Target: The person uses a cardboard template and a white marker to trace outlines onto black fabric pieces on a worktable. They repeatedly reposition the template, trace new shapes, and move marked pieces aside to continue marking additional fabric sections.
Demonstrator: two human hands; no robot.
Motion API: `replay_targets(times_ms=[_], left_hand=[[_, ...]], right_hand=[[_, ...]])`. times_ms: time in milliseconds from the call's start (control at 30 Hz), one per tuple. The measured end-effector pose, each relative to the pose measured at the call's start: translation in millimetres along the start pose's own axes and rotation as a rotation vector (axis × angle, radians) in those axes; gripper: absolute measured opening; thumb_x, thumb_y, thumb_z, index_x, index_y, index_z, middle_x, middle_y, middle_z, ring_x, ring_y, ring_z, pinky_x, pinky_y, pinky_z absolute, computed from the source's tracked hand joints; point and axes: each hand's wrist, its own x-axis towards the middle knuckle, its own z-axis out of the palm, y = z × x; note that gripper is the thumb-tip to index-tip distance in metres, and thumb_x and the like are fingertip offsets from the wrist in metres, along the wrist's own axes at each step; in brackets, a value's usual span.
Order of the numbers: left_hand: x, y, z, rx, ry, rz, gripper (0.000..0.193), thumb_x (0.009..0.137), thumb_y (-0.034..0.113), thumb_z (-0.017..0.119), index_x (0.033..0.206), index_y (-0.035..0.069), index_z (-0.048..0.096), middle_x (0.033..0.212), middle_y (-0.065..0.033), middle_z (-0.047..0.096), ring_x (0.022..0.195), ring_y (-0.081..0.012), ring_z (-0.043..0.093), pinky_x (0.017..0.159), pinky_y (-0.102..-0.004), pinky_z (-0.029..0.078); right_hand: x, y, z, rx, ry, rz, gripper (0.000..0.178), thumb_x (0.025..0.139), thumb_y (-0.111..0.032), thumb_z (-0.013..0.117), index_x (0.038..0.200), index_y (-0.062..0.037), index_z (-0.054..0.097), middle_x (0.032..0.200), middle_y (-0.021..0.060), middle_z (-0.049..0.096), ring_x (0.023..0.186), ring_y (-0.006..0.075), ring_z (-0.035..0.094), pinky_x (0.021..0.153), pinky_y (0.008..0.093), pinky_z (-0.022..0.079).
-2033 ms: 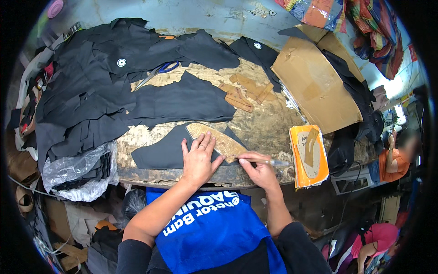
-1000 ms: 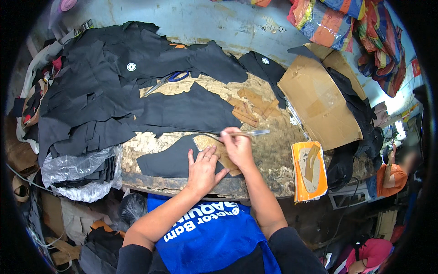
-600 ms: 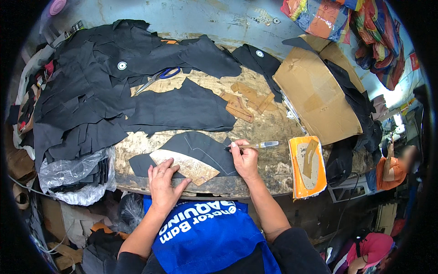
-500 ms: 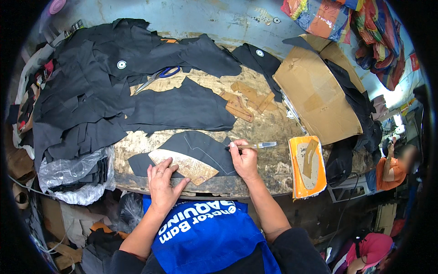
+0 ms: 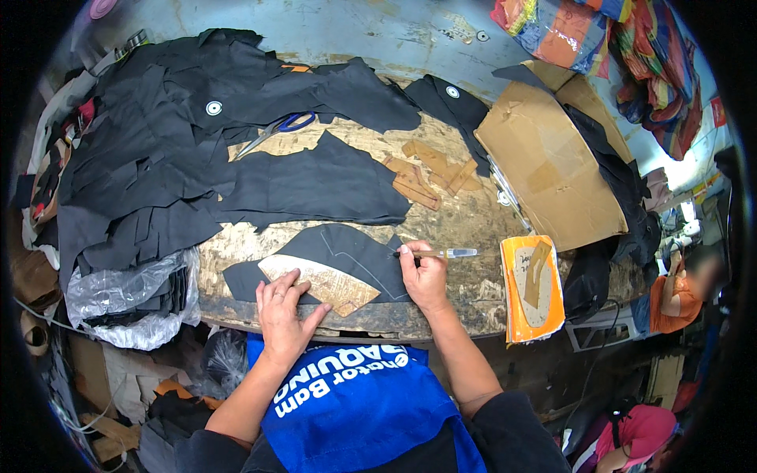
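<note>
"What is your left hand doing?"

"My left hand [image 5: 284, 319] lies palm down with its fingers spread, the fingertips over the left part of a tan template [image 5: 319, 281]. It grips nothing."

"And the template, where does it sit?"

"On a black piece [image 5: 363, 246] at the near edge of the tabletop [image 5: 465, 213], pointed end to the right. Above its curved edge, a pale line [image 5: 337, 252] runs across the black."

"Your other hand?"

"My right hand [image 5: 424, 276] is closed around a pen [image 5: 460, 253], its clear end pointing right. My fingers are by the right end of the black piece; whether the tip touches it, I can't tell."

"What's around you?"

"Blue-handled scissors [image 5: 296, 122] lie beyond a larger black sheet [image 5: 315, 185], and an orange booklet [image 5: 557, 307] is to my right."
</note>
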Motion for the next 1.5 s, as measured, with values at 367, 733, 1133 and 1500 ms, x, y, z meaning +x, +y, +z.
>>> replay_targets(times_ms=[367,733,1133,1500], left_hand=[[-1,-2,2,0.007,0.017,0.010,0.043,0.062,0.028,0.081,0.093,0.003,0.066,0.117,-0.0140,0.059,0.109,-0.0311,0.053,0.100,-0.0542,0.031],[37,-14,-28,0.119,-0.242,-0.075,0.072,0.060,0.035,0.081,0.120,0.003,0.057,0.118,-0.0151,0.058,0.101,-0.0324,0.055,0.084,-0.0408,0.045],[34,-27,-43,-0.159,0.181,0.241,0.016,0.063,-0.001,0.074,0.076,0.006,0.068,0.073,-0.0062,0.061,0.068,-0.0234,0.061,0.060,-0.0321,0.050],[-3,-15,-32,0.119,-0.411,0.422,0.065,0.078,0.040,0.068,0.131,0.008,0.048,0.142,-0.0181,0.037,0.136,-0.0342,0.027,0.106,-0.0580,0.023]], right_hand=[[-1,0,0,0.050,-0.023,0.026,0.015,0.086,-0.011,0.062,0.078,0.0011,0.061,0.073,0.0126,0.062,0.065,0.0224,0.062,0.061,0.0307,0.047],[-2,2,2,0.139,0.119,0.131,0.015,0.089,-0.011,0.059,0.082,0.0018,0.060,0.066,0.0070,0.062,0.062,0.0152,0.062,0.059,0.0273,0.049],[14,12,-6,0.258,0.110,0.132,0.019,0.096,-0.013,0.049,0.108,0.0010,0.056,0.078,0.0098,0.062,0.070,0.0138,0.062,0.061,0.0243,0.051],[-15,-44,1,-0.107,-0.311,-0.240,0.037,0.060,-0.013,0.083,0.092,-0.0039,0.068,0.092,0.0148,0.065,0.091,0.0307,0.062,0.079,0.0356,0.050]])
